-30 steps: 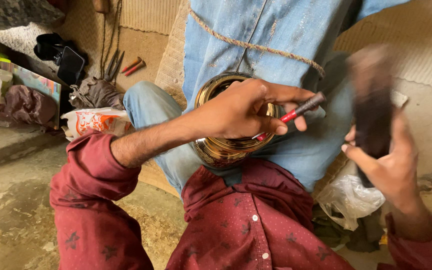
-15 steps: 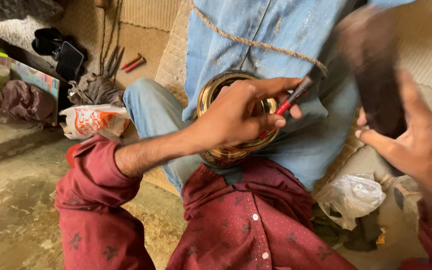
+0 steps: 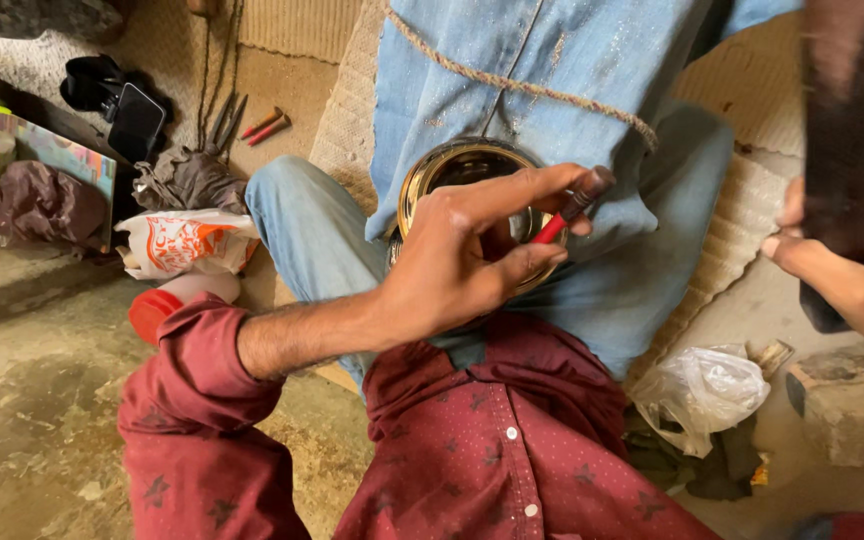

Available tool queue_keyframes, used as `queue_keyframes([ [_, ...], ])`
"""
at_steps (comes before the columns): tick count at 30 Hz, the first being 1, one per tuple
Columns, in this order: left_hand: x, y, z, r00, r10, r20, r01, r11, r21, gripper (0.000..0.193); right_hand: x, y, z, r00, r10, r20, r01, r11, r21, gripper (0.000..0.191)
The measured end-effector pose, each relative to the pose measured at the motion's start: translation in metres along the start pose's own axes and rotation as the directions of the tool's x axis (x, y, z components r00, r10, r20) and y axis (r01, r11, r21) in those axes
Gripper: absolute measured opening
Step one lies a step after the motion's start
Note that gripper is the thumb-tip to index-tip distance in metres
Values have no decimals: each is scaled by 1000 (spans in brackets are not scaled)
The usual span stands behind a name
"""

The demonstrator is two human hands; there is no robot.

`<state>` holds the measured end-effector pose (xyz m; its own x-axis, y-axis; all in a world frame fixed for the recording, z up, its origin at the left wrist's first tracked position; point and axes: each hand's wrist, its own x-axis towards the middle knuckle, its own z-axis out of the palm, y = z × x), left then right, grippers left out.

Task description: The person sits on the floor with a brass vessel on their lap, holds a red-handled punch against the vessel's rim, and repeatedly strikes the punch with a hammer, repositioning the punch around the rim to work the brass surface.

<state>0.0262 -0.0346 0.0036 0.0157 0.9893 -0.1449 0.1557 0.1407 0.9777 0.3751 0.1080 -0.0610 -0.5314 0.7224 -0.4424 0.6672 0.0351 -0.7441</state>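
Seated person in dark red patterned shirt (image 3: pixel 512 450) and blue denim (image 3: pixel 572 90), a length of rough rope (image 3: pixel 522 85) lying across the cloth; woven mat (image 3: pixel 352 110) beneath. Round brass-coloured metal bowl (image 3: pixel 452 170) — shiny, rim up, resting in the lap against the denim, partly covered by the left hand. Dark blurred block-shaped object (image 3: pixel 857 150) at upper right, held upright in the right hand (image 3: pixel 842 275), fingers wrapped about its lower part; what it is cannot be told. Left hand (image 3: pixel 462 255) closed on a slim red-handled tool (image 3: pixel 572 210) — pinched between thumb and fingers, dark tip pointing up and right, just over the bowl's rim. Clear plastic bag (image 3: pixel 702 395) on the ground at right, near a stone block (image 3: pixel 842 400). White and orange printed bag (image 3: pixel 187 240) at left, red-capped bottle (image 3: pixel 167 305) just below it, dark crumpled cloth (image 3: pixel 187 180) and two small red-handled tools (image 3: pixel 265 125) further back
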Motion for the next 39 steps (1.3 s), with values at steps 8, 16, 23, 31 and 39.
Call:
queue_keyframes([
  [8,4,-1,-4,996,52,72,-56,997,46,57,-27,-52,16,982,-178,-68,175,983,-45,79],
  [16,14,1,-6,952,230,203,-238,971,19,59,-61,-36,39,966,-101,-239,179,926,332,61],
  [23,26,5,-9,917,222,332,-290,942,171,61,-65,-18,64,767,-573,-289,467,807,-361,49],
  [31,47,3,-11,797,226,560,-340,935,106,65,-93,6,127,904,-34,-427,214,899,382,58],
  [39,58,4,-11,695,204,689,-385,916,118,67,-107,11,162,822,111,-558,184,876,445,81],
])
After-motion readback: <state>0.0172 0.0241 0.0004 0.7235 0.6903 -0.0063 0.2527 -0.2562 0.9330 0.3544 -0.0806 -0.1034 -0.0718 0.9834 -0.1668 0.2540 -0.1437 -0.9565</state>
